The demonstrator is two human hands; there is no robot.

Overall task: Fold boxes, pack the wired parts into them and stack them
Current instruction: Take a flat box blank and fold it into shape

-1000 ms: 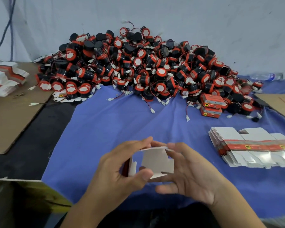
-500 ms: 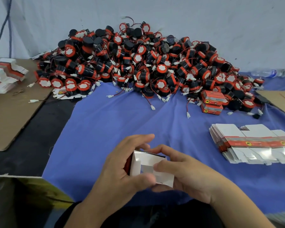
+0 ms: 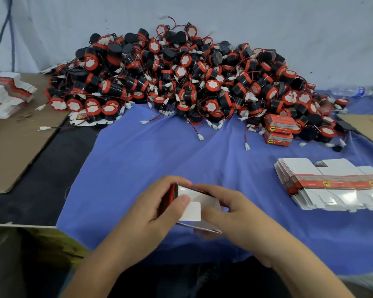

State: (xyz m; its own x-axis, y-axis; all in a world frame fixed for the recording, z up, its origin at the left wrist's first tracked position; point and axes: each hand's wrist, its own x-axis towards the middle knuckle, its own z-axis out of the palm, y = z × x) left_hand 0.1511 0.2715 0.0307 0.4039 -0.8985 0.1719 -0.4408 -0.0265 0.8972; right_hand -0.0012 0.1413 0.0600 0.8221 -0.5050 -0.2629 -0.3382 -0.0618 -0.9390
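At the far left, the left stack of flat boxes lies on a brown cardboard, which rests on the dark surface. A blue cloth covers the middle and the right of the surface. On its far part, against the grey wall, there is a big pile of wired parts: round black pieces with red rims, thin red wires and white plugs. At the near edge of the cloth, both hands hold one box, half folded, with white flaps up and a red side at its left. The left hand is curled round the left end of the box, and its thumb presses on a white flap. The right hand is curled round the right end, with fingers on the top edge. At the right of the pile, two closed boxes lie one on the other, touching the parts. Nearer, the right stack of flat boxes lies on the cloth, well apart from the hands. At the far right, a clear bottle lies by the wall.
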